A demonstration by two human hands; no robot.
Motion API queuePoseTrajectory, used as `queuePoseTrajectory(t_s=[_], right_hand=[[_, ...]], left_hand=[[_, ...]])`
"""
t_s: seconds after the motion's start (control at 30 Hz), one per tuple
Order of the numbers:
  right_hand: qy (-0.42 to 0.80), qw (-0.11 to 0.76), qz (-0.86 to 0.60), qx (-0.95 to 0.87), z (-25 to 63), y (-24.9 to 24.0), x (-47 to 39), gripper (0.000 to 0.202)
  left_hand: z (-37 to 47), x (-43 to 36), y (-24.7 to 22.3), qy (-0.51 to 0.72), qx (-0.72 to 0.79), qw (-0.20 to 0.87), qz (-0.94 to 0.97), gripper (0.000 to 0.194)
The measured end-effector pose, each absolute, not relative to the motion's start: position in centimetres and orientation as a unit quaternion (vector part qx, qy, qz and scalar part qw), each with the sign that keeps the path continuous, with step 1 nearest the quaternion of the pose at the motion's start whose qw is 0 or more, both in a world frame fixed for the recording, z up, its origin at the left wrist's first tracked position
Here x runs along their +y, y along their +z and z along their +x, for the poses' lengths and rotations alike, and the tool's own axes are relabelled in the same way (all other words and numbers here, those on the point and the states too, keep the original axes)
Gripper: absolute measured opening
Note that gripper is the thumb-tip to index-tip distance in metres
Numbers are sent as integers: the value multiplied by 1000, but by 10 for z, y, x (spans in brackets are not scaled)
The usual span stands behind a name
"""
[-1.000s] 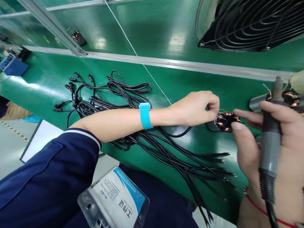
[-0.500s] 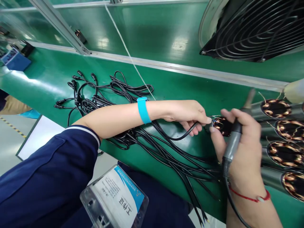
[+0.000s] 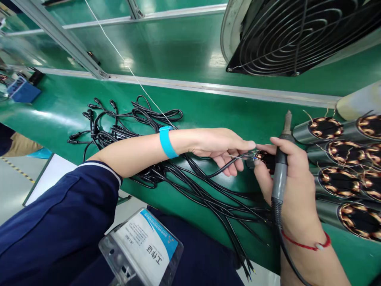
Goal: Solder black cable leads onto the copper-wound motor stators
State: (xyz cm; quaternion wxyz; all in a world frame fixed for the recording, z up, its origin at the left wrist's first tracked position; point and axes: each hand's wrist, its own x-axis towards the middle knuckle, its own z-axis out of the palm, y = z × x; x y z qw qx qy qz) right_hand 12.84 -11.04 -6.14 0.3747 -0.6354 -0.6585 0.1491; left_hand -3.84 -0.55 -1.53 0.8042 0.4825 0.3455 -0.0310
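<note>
My left hand (image 3: 223, 149), with a blue strap at the wrist, reaches across the green table. Its thumb and fingers are around the end of a black cable (image 3: 220, 173), by a copper-wound stator (image 3: 266, 159). In my right hand (image 3: 297, 178) is a soldering iron (image 3: 279, 176), its tip pointing up and away from the stator. My right thumb and index fingertip are at the stator's near side. Thin wires show between the hands; what the left fingertips touch is too small to tell.
More stators (image 3: 339, 180) stand in rows at the right. A black fan (image 3: 297, 39) hangs at the upper right. Bundled black cables (image 3: 143, 119) lie across the table's middle and left. A blue box (image 3: 24, 90) is at the far left.
The view has shifted slightly. My left fingers have spread a little and now lie further back along the cable, and the iron's tip has turned more upright.
</note>
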Motion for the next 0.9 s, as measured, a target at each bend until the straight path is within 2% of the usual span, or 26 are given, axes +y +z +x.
queuePoseTrajectory(t_s=[0.07,0.3,0.57,0.77,0.9], right_hand=[[158,368,-636,-660,130,-61,-111,46],[161,359,-638,-662,128,-56,-112,48],[155,373,-630,-663,126,-57,-114,48],[116,397,-627,-660,121,-57,-112,49],[76,400,-639,-653,119,-57,-112,41]], left_hand=[[-39,-7,-14,-38,344,811,472,19],[-33,0,-16,91,437,749,490,18],[-26,-2,-24,116,406,730,538,5],[-30,-1,-21,69,424,751,501,19],[-33,0,-18,58,373,790,483,17]])
